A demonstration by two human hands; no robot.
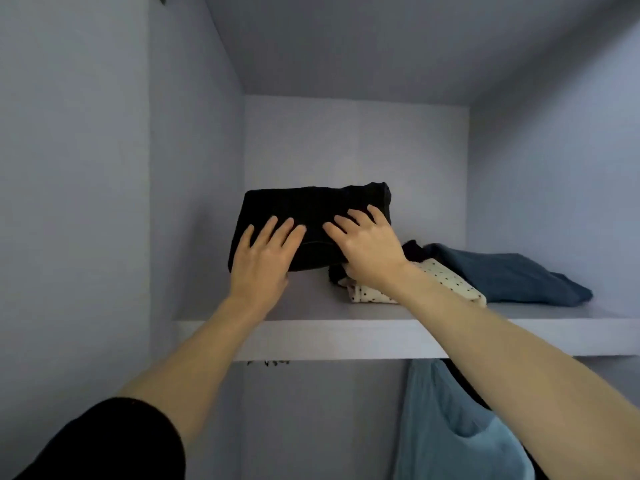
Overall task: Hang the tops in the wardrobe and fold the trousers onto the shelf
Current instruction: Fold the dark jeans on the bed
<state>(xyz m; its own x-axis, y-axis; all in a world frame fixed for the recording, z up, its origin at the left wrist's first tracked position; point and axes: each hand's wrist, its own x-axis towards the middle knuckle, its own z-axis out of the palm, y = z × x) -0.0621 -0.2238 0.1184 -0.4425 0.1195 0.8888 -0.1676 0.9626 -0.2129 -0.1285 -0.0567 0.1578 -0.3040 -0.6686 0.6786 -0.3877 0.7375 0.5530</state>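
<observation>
Both hands — left [263, 252] and right [367, 247] — lie flat, fingers straight, gripping nothing, on the folded black trousers [304, 213] at the shelf's [311, 336] left; best to press evenly, sliding them back squarely — clear of the dotted garment [446, 282].

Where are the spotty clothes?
In the head view, the spotty cream garment lies folded on the shelf, right of the black trousers and left of the blue jeans, under the right hand's wrist.
</observation>
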